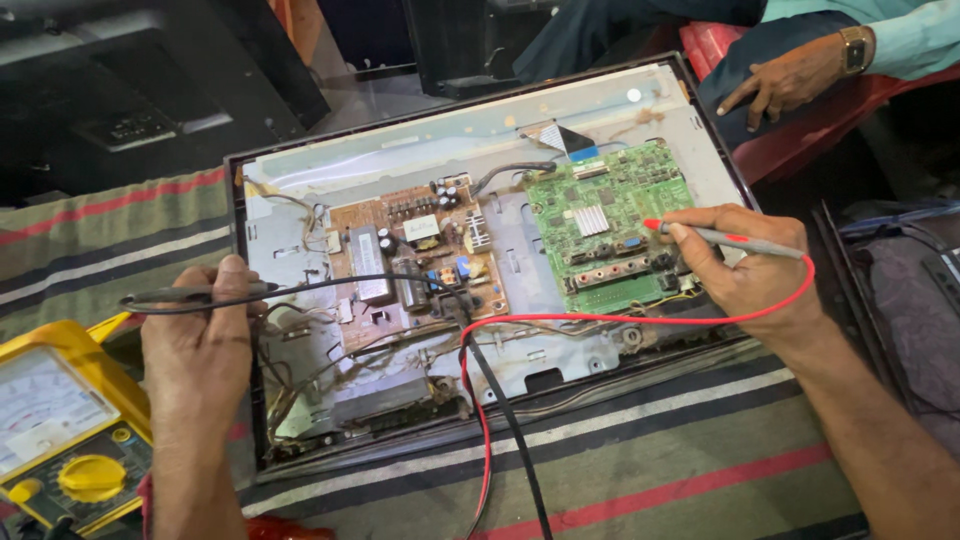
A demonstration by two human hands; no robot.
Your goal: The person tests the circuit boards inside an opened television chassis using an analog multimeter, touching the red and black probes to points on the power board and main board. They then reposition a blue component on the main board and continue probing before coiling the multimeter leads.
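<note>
An opened flat television (300, 165) lies back-up on a striped cloth, its metal chassis exposed. A brown power board (415, 255) sits in the middle and a green main board (610, 220) to its right. My left hand (200, 345) grips a black test probe (190, 295) at the chassis's left edge, its tip pointing right toward the brown board. My right hand (745, 265) holds a red-tipped test probe (725, 238) like a pen, its tip over the green board's right side. A red lead (600, 320) and a black lead (505, 400) run off toward the front.
A yellow analogue multimeter (65, 430) rests at the lower left. The striped cloth (640, 450) covers the table. Another person's hand with a wristwatch (790, 80) rests on a red seat at the top right. Dark equipment (150, 70) stands behind on the left.
</note>
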